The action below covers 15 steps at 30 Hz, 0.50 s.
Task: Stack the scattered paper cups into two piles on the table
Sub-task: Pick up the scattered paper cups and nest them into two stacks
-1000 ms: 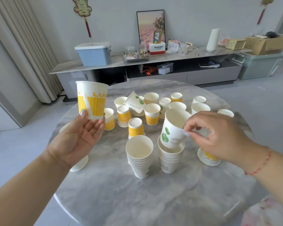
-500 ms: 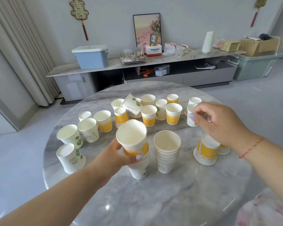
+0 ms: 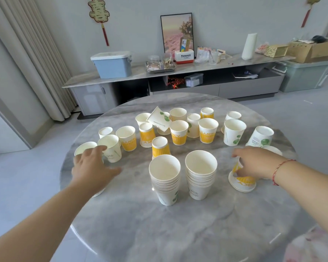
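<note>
Both hands have left the two nested piles of white paper cups (image 3: 184,176) near the round grey marble table's (image 3: 159,229) front edge; the left hand (image 3: 92,167) reaches, fingers spread and empty, toward the left-edge white cups (image 3: 110,150); the right hand (image 3: 254,164) grips an upturned yellow-striped cup (image 3: 241,181), presumably for stacking; scattered cups (image 3: 178,132) wait beyond.

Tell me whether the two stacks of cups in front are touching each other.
Apart. The head view shows a strip of grey table between the left stack and the right stack, from rims down to bases.

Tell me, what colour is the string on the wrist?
Red: a thin red string circles the right wrist, seen from the head camera.
</note>
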{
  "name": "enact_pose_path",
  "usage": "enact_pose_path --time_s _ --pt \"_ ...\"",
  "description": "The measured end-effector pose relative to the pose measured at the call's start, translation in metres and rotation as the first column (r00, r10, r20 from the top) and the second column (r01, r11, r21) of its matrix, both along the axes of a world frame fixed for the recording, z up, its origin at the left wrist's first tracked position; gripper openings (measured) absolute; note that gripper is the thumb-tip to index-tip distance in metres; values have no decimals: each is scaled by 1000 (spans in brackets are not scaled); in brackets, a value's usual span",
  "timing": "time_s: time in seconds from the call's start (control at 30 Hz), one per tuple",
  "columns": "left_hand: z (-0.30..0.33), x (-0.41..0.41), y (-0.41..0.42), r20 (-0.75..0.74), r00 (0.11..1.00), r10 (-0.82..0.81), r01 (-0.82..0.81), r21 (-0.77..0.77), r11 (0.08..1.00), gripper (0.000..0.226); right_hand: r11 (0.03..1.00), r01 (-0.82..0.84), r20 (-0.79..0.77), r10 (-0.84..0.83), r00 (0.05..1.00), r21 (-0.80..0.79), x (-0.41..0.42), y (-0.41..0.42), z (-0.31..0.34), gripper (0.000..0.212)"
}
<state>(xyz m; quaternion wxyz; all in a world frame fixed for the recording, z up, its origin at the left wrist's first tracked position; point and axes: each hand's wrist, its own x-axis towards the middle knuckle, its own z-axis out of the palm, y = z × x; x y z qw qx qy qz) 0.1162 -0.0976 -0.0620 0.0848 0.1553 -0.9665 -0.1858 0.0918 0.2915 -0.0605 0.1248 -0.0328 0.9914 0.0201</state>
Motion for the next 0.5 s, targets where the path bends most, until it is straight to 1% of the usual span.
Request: enact_pose_path --time_s 0.03,0.1,0.17,0.2,0.27,0.33,0.37,0.4,0.43,0.47,0.5 --pt "-2 -3 -11 21 995 93 -91 -78 993 82 1000 -15 15 15 1000 6 -1 -2 -3 62" --pt "-8 -8 -34 111 968 226 -208 -149 967 82 1000 -16 12 16 1000 7 -4 -6 -7 60" --pt "-18 -11 -50 232 931 281 -243 -181 953 85 1000 -29 15 28 999 5 -5 -7 -10 57" --pt "-24 -12 -57 283 920 273 -232 -169 958 85 999 -37 12 38 999 -9 -7 -8 -11 55" --pt "-27 -12 -61 307 930 204 -186 -85 979 81 998 -49 -5 49 999 -40 -8 -9 -12 52" --pt "-20 -9 -58 273 950 154 -148 -43 988 72 996 -49 -21 47 999 -68 -8 -9 -7 45" --pt "-12 -9 -56 228 962 147 -144 -31 989 68 995 -33 -47 29 998 -91 -8 -9 0 42" --pt "-3 -9 -54 168 974 151 -154 5 988 67 992 -9 -88 -2 996 -123 -7 -8 9 40" --pt "8 -8 -51 122 979 162 -175 103 979 69 984 14 -147 -41 988 -179 -5 -8 20 40" --pt "20 -7 -46 84 985 151 -169 285 944 70 963 39 -220 -100 970 -267 -2 -9 32 42" --pt "33 -4 -39 38 994 107 -111 516 850 68 916 61 -282 -184 942 -396 1 -11 43 45"
